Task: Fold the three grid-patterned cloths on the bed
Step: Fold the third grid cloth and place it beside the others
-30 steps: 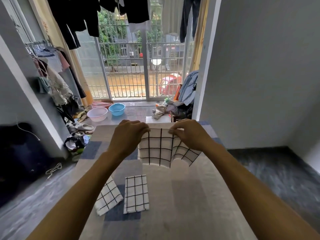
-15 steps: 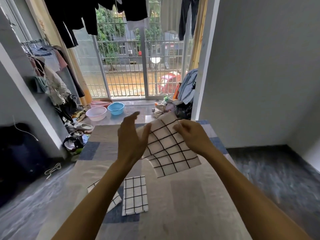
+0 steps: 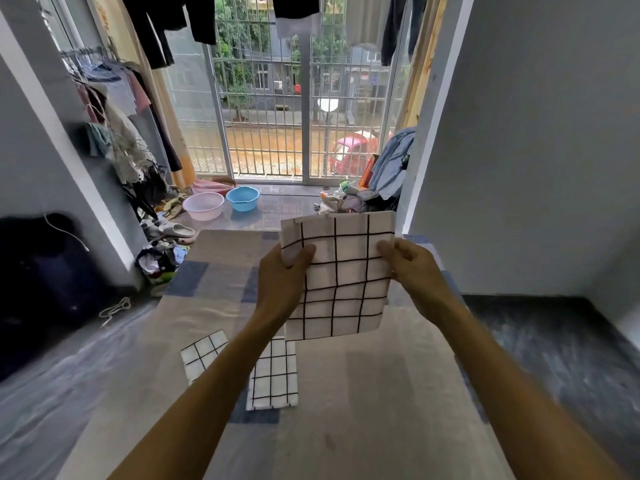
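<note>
Both hands pinch a white black-grid cloth (image 3: 341, 278) mid-frame above the bed (image 3: 363, 393): left hand (image 3: 284, 282) on its left edge, right hand (image 3: 414, 268) on the right (thumbs in front). Two folded grid cloths (image 3: 273, 374) lie lower centre.

— What do we face straight ahead?
— A barred glass door (image 3: 277, 109), with daylight coming through it. Beyond it we see brown ground, trees and a red vehicle (image 3: 349, 152).
— And what do we find around the door?
— Above it, dark clothes (image 3: 166, 26) hang in a row. Left of the door there is a crowded clothes rail (image 3: 114, 98), and right of it a plain grey wall (image 3: 536, 133). Just in front of the door, a blue basin (image 3: 242, 198) and a pink basin (image 3: 203, 206) stand side by side on the floor, with a heap of garments (image 3: 391, 168) at the door's right foot. Nearer to us than the door, the bed (image 3: 363, 410) runs between strips of dark floor (image 3: 554, 348)
</note>
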A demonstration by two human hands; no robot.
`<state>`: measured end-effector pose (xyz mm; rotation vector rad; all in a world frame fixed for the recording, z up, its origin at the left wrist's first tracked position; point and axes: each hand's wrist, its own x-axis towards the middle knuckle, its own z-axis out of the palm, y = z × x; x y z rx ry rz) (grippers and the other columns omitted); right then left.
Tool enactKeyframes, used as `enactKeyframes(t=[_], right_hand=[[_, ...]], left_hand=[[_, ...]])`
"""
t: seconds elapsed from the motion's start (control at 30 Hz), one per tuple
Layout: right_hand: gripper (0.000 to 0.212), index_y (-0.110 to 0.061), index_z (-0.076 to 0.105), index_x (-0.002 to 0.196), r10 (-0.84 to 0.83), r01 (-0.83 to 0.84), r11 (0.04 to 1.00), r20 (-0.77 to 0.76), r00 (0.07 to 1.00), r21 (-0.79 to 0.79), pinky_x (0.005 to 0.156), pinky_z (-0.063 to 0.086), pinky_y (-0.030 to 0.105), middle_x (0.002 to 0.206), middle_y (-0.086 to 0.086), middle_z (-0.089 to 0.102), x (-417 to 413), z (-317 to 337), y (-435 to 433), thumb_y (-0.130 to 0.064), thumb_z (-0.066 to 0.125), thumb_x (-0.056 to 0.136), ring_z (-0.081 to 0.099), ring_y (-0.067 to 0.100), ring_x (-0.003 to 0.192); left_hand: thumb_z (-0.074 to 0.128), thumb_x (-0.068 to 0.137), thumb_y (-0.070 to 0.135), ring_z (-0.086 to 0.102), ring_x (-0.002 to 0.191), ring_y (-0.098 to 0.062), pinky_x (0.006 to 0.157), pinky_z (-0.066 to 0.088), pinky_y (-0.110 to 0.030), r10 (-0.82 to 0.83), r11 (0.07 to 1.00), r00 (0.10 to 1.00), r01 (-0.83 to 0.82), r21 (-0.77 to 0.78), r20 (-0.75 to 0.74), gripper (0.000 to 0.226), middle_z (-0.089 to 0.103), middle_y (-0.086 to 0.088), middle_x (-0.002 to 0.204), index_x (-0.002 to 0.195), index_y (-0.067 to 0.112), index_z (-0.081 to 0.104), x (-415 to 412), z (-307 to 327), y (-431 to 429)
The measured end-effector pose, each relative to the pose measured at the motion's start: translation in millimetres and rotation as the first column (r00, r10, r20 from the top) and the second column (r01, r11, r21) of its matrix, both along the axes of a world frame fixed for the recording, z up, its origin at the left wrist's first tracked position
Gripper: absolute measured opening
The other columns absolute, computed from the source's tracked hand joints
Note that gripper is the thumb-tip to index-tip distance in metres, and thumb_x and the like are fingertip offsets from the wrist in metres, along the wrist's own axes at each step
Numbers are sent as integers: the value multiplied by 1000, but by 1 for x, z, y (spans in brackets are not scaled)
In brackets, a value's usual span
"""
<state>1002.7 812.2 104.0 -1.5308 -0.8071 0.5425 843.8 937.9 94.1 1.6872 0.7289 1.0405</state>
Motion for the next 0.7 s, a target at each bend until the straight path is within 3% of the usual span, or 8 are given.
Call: enactKeyframes(t=[0.23, 0.37, 0.7], right_hand=[[12, -18, 68, 94, -93, 98, 991, -57, 994, 92, 77, 56, 30, 92, -1, 72, -5, 6, 5, -27, 62, 89, 67, 14, 86], [9, -19, 66, 92, -154, 170, 979, -139, 978, 111, 78, 55, 32, 91, -1, 70, -5, 3, 7, -27, 62, 89, 66, 15, 87], [10, -21, 67, 94, -108, 136, 983, -208, 972, 122, 79, 55, 32, 92, -4, 72, -10, 0, 9, -28, 61, 89, 67, 13, 87]], left_hand=[[58, 91, 31, 61, 67, 3, 59, 52, -15, -11, 997, 1000, 11, 82, 0, 11, 64, 12, 76, 79, 31, 58, 0, 9, -5], [53, 94, 29, 58, 74, 0, 60, 45, -7, -4, 990, 1000, 3, 143, 8, 10, 61, 10, 81, 94, 20, 58, -3, 9, -4], [39, 100, 29, 55, 84, -5, 68, 43, -13, -26, 991, 999, 29, 128, -27, 13, 56, 3, 92, 105, 20, 46, 0, 2, -2]])
